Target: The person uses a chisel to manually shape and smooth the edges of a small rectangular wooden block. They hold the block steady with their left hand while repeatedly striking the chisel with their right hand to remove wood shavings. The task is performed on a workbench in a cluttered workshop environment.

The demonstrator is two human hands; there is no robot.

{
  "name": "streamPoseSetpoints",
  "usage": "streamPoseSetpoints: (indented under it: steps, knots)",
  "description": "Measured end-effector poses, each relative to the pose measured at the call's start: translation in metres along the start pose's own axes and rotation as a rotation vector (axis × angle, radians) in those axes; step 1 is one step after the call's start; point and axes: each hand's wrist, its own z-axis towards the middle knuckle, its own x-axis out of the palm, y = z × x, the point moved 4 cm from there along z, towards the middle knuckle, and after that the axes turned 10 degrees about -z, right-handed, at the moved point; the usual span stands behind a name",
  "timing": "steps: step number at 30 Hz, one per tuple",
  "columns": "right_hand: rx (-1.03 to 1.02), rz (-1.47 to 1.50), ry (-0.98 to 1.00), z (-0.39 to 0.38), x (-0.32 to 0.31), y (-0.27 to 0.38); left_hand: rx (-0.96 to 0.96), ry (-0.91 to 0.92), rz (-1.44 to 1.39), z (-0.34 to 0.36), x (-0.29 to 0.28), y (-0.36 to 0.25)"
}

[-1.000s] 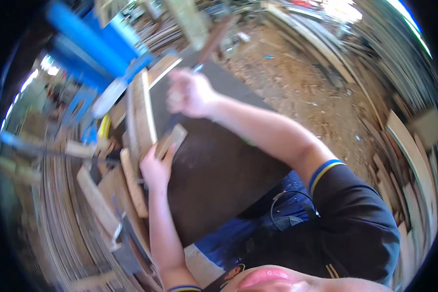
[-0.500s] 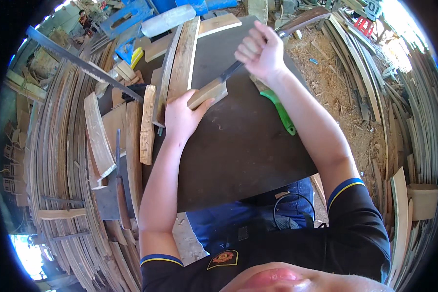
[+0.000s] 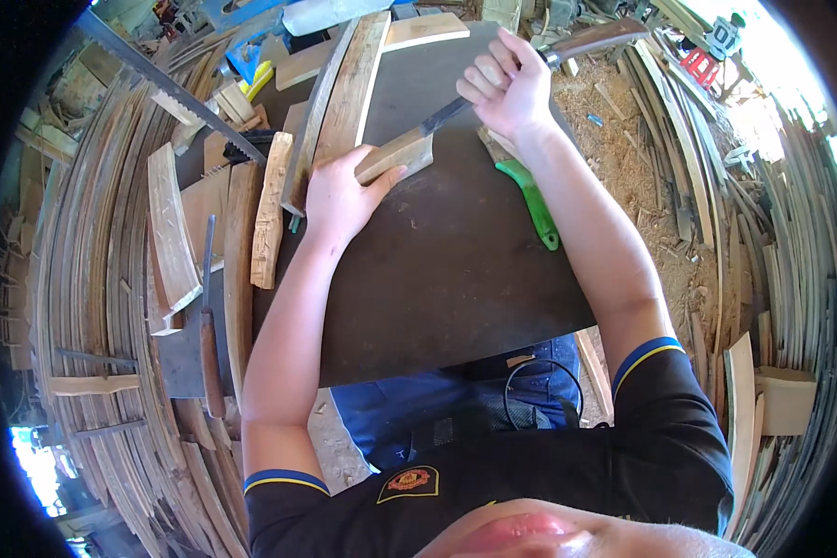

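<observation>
My left hand (image 3: pixel 338 197) wraps around a short block of wood (image 3: pixel 398 160), holding it low over the dark tabletop (image 3: pixel 437 270). In my right fist (image 3: pixel 507 88) is a long steel tool with a wooden handle (image 3: pixel 600 39); it looks like a chisel or a file. Its dark blade (image 3: pixel 445 115) slants down to the left and meets the block's upper end, while the handle sticks out beyond my fist, up and right. My right forearm passes beside a green-handled tool (image 3: pixel 533 205) on the tabletop. How the tip bears on the wood is hard to make out.
Long boards (image 3: pixel 352 88) lie left of my hands. A rough stick (image 3: pixel 272 209), a saw blade (image 3: pixel 172 84), a curved wood piece (image 3: pixel 174 228) and another wooden-handled tool (image 3: pixel 212 363) are farther left. Strips of lumber (image 3: pixel 679 149) line the right side. Wood shavings cover the floor.
The whole view has shifted slightly. My right hand and the tool have slid a little up and right, while my left hand keeps its grip on the block.
</observation>
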Motion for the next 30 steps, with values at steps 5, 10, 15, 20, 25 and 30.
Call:
streamPoseSetpoints:
  steps: [5, 10, 15, 20, 25, 30]
  knots:
    - [-0.041, 0.099, 0.099, 0.008, 0.001, -0.012, 0.022, -0.034, 0.011, 0.001, -0.003, -0.004]
    - [0.010, 0.069, 0.148, 0.007, 0.007, -0.016, 0.011, -0.008, -0.050, -0.001, -0.001, -0.009]
    - [-0.068, -0.018, 0.113, -0.003, 0.018, -0.002, 0.047, -0.016, 0.002, 0.002, -0.004, -0.013]
    - [-0.107, -0.033, 0.133, -0.004, 0.025, -0.006, 0.056, -0.055, 0.031, 0.001, -0.002, -0.008]
    - [-0.082, -0.084, 0.133, -0.006, 0.032, -0.005, 0.051, -0.038, 0.031, 0.000, -0.002, -0.008]
    - [-0.091, -0.113, 0.130, -0.008, 0.041, -0.008, 0.035, -0.035, 0.028, -0.001, -0.003, -0.003]
